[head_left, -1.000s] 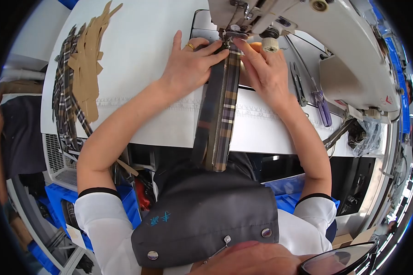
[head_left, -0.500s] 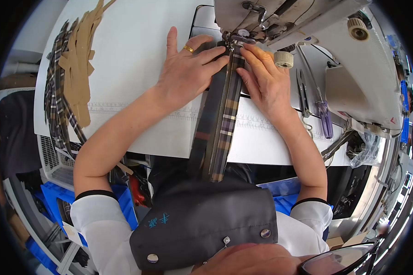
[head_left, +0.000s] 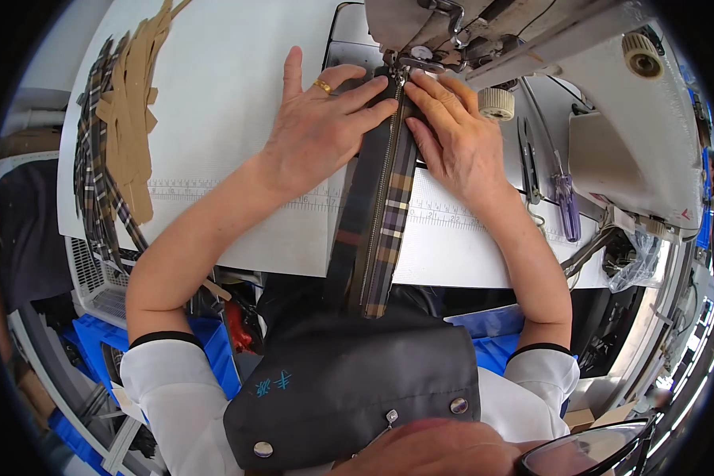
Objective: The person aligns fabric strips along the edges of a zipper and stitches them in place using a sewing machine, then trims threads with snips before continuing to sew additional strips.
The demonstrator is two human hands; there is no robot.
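Observation:
A long zipper [head_left: 385,178] runs lengthwise between dark cloth [head_left: 363,178] on its left and a plaid strip [head_left: 394,218] on its right. Its far end is at the presser foot [head_left: 419,63] of the sewing machine [head_left: 547,40]. My left hand [head_left: 316,127], with a ring on one finger, lies with fingers spread on the dark cloth. On the other side, my right hand [head_left: 462,131] rests its outstretched fingers on the plaid strip close to the foot, thumb lower on the strip's edge. The near end of the work hangs over the table edge.
Plaid strips [head_left: 95,166] and brown paper strips [head_left: 127,119] are piled at the left of the white table [head_left: 222,119]. Right of my right hand lie thread snips [head_left: 527,159] and a purple-handled screwdriver [head_left: 566,210]. A ruler scale [head_left: 317,202] crosses the tabletop.
My right fingers have shifted slightly up and left along the plaid strip, nearer the presser foot. My left hand stays almost in place. The whole view has shifted a little.

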